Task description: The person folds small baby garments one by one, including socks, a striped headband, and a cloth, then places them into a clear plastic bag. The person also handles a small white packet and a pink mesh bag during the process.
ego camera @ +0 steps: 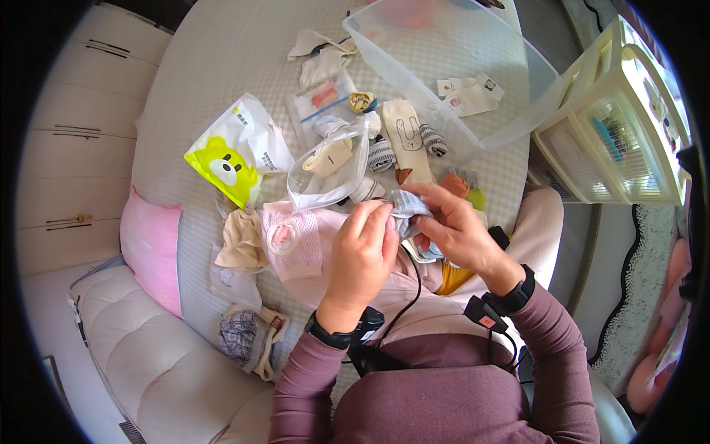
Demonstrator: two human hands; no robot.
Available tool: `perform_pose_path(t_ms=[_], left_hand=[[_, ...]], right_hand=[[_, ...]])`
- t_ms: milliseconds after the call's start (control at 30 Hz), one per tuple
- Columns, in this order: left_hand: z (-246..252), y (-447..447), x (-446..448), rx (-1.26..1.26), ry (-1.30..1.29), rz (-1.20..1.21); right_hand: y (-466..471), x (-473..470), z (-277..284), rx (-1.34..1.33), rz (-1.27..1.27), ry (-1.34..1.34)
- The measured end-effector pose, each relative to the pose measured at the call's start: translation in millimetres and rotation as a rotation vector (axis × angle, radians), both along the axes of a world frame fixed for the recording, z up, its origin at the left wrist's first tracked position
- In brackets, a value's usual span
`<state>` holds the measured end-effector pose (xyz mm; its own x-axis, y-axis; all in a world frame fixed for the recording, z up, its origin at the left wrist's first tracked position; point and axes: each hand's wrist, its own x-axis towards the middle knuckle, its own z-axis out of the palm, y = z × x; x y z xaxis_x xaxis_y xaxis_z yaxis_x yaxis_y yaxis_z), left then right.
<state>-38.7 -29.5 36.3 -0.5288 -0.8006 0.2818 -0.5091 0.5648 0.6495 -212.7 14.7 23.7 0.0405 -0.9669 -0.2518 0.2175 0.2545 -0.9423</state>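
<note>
Between my two hands is a small grey cloth piece point(409, 205), seemingly a rolled sock, held above my lap. My left hand point(363, 252) pinches its left end with thumb and fingertips. Thumb and fingers of my right hand point(457, 227) grip the other end. Just beyond lie rolled striped socks point(381, 155), another striped roll point(432, 140) and a long cream sock with a rabbit face point(407, 133). A clear zip pouch point(327, 166) with a cream sock roll inside rests to the left of them. Orange rolled cloth point(455, 185) is partly hidden behind my right hand.
A clear plastic bin point(444, 72) lies at the far right of the checked bedsheet point(222, 72). A bear-print bag point(238, 150) and a pink pillow point(151, 252) are at left. A drawer unit point(604, 127) stands right. Black cables point(413, 288) hang near my wrists.
</note>
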Motion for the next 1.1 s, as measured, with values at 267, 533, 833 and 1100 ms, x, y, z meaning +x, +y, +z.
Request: perform_pose_path(t_ms=[267, 533, 833, 1100], left_hand=[[-19.0, 1.0, 6.9, 1.517, 1.219, 0.178], [-20.9, -11.5, 5.6, 1.568, 1.190, 0.159], [-15.4, -14.6, 3.8, 1.572, 1.142, 0.346], [14.5, -10.6, -14.3, 0.895, 0.443, -0.112]], right_hand=[[8.5, -6.3, -24.7, 0.176, -0.025, -0.791], [15.2, -1.0, -47.2, 0.120, -0.010, -1.136], [11.6, -5.1, -44.2, 0.085, -0.086, -1.161], [-9.1, 5.2, -17.5, 0.030, -0.202, -0.493]])
